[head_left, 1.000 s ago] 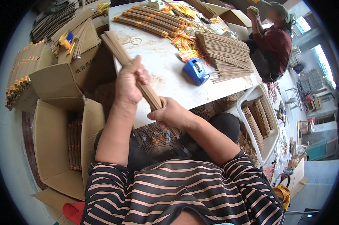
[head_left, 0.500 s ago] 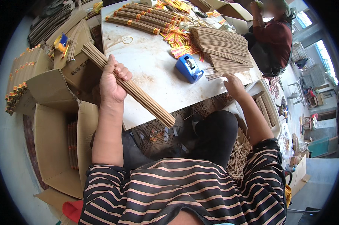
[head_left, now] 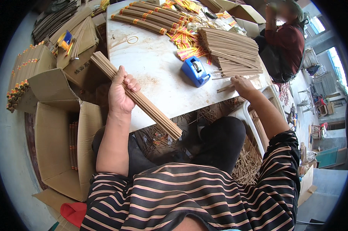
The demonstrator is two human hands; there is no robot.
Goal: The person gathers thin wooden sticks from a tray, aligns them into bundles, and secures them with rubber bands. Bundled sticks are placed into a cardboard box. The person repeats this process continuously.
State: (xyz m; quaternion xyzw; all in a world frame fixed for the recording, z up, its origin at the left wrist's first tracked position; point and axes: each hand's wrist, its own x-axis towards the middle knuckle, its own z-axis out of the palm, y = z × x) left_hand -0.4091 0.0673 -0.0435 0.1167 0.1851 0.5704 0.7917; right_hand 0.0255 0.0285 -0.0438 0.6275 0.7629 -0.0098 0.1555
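Observation:
My left hand [head_left: 121, 95] is closed round a bundle of brown incense sticks [head_left: 157, 113], held at a slant above the table's front edge. Near the table's right edge, my right hand [head_left: 244, 87] has its fingers curled over a few loose incense sticks [head_left: 226, 88]. Just beyond it lies a large pile of incense sticks [head_left: 232, 50]. A blue tape dispenser [head_left: 196, 72] stands on the white table [head_left: 154, 92] between my hands. Red and yellow paper labels [head_left: 189, 52] are scattered behind the dispenser.
Wrapped incense bundles [head_left: 143, 24] lie at the table's far left. An open cardboard box [head_left: 58, 150] stands at my left, with more bundles stacked [head_left: 26, 73] beyond. A white bin [head_left: 254, 127] is by my right knee. Another person [head_left: 287, 38] sits at the far right.
My right hand has moved slightly right and nearer, drawing a few sticks away from the pile. The bundle in my left hand has dipped slightly toward me.

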